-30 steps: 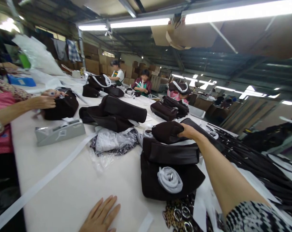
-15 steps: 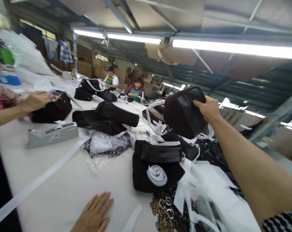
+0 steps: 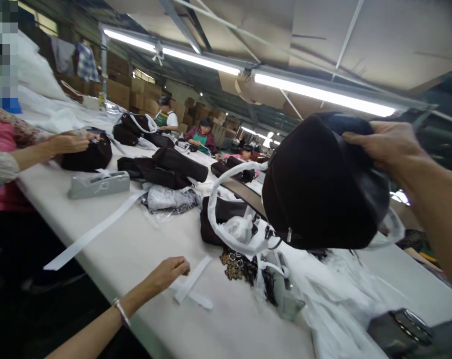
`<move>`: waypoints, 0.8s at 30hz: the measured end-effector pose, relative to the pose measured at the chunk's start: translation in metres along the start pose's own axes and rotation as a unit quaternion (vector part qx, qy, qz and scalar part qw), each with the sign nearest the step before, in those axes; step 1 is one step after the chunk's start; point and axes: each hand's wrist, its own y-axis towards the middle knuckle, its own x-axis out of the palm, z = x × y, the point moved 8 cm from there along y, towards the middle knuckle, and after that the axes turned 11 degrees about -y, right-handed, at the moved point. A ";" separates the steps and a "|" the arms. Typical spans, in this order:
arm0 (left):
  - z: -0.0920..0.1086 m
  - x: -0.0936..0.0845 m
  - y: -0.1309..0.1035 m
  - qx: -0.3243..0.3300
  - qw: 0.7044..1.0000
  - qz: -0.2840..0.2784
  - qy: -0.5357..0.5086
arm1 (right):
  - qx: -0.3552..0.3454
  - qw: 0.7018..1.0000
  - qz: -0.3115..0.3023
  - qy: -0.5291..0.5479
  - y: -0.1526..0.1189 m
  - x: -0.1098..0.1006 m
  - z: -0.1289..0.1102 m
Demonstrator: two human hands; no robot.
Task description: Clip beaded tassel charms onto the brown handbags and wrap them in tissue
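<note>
Dark bag [image 3: 319, 184] in right hand [image 3: 375, 142]

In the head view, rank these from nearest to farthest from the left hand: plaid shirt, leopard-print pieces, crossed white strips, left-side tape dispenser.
1. Crossed white strips, just right of the left hand
2. Leopard-print pieces, farther right
3. Tape dispenser, up the table's left side
4. Plaid shirt, hanging in the left background

Bag [image 3: 316, 194] — matt cloth; tabletop [image 3: 147, 244] — smooth
</note>
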 end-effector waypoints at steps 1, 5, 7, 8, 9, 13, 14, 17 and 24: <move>0.009 0.015 -0.006 -0.017 0.998 -0.047 -0.042 | 0.001 0.999 -0.029 -0.030 -0.011 -0.003 -0.003; 0.021 0.053 -0.032 -0.041 0.992 -0.117 -0.014 | -0.091 0.980 -0.011 -0.179 -0.078 -0.032 -0.046; 0.018 0.057 -0.040 -0.022 0.995 -0.082 0.060 | -0.134 0.971 0.013 -0.196 -0.125 -0.045 -0.069; 0.018 0.058 -0.042 0.000 0.991 -0.063 0.115 | -0.162 0.969 0.002 -0.189 -0.152 -0.046 -0.080; 0.018 0.060 -0.043 0.025 0.982 -0.049 0.179 | -0.193 0.965 -0.018 -0.179 -0.183 -0.044 -0.089; 0.011 0.056 -0.034 0.056 0.941 -0.017 0.333 | -0.337 0.927 -0.166 -0.007 -0.334 -0.011 -0.124; 0.007 0.049 -0.029 0.044 0.941 -0.003 0.335 | -0.345 0.919 -0.186 0.043 -0.375 -0.001 -0.131; -0.001 0.023 -0.014 0.018 0.938 0.040 0.344 | -0.331 0.879 -0.326 0.109 -0.495 0.049 -0.152; 0.008 -0.004 -0.004 -0.003 0.957 0.076 0.281 | -0.277 0.700 -0.622 0.213 -0.588 0.086 -0.161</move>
